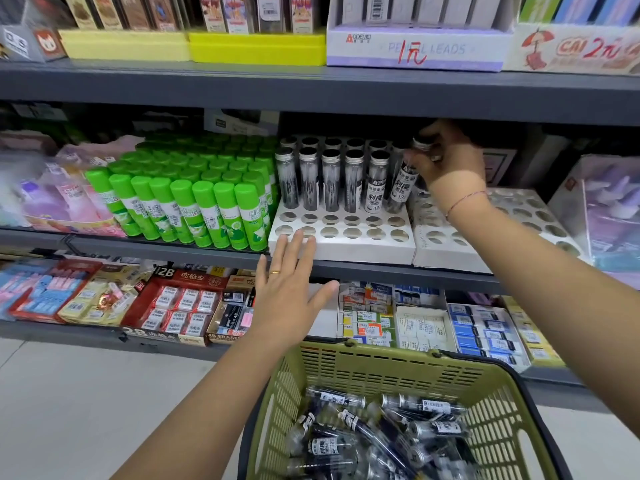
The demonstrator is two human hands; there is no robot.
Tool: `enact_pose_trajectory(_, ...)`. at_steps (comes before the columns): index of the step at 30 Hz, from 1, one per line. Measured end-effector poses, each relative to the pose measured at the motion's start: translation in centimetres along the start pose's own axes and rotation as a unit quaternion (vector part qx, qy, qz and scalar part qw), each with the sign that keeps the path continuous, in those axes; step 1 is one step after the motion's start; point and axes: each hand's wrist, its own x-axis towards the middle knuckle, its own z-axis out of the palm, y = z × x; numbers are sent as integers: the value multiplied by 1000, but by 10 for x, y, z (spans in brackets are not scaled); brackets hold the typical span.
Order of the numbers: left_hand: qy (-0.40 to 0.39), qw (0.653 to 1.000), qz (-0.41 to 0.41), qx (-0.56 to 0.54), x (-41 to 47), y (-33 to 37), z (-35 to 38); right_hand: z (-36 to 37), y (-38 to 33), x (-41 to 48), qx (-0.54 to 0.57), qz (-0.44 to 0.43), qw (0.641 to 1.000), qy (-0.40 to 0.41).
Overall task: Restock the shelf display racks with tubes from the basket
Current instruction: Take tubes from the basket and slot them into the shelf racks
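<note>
Two hands are seen in the head view. The right hand (446,157) is raised at 2 o'clock of the frame, its fingers (414,161) clenched round the capped top of a tube (401,185). This tube is held slightly tilted at the right end of the white rack (346,251); whether its foot is seated in a hole cannot be told. The left hand (291,289) is released, fingers straight and spread, fingertips laid on the rack's front left corner. Two rows of standing tubes (332,178) are lined up at the rack's 12 o'clock side; open holes are shown in the front rows. A second rack (450,251) is set touching the first at its 3 o'clock side, partly covered by the right forearm. Green glue sticks (194,209) are packed just beside the white rack at 9 o'clock, on the same shelf (156,245). At 6 o'clock of the frame an olive basket (381,368) is seen, with loose tubes (363,434) piled lying flat inside it.
</note>
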Motion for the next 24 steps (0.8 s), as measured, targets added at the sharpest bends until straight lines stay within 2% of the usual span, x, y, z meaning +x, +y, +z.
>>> enact_pose_trajectory(4, -3, 1000, 1, 3, 0, 0, 0, -4, -3, 2, -38, -17, 999, -32)
enact_pose_trajectory(8, -5, 1000, -1, 3, 0, 0, 0, 1, 1, 1, -76, -16, 991, -108)
enact_pose_trajectory(15, -10, 1000, 5, 4, 1, -3, 2, 6, 6, -3, -18, 22, 993, -112)
enact_pose_trajectory(18, 7, 999, 29, -37, -1, -7, -1, 4, 8, -8, -8, 29, 992, -123)
enact_pose_trajectory(21, 15, 997, 32, -76, -17, -16, 1, -10, -2, -44, -67, -24, 995, -76)
enact_pose_trajectory(23, 4, 995, -6, -101, -35, -24, 11, -19, -15, -92, -16, -95, 995, -31)
enact_pose_trajectory(24, -8, 993, -34, -108, -46, -29, 18, -16, -17, -122, 23, -112, 993, -38)
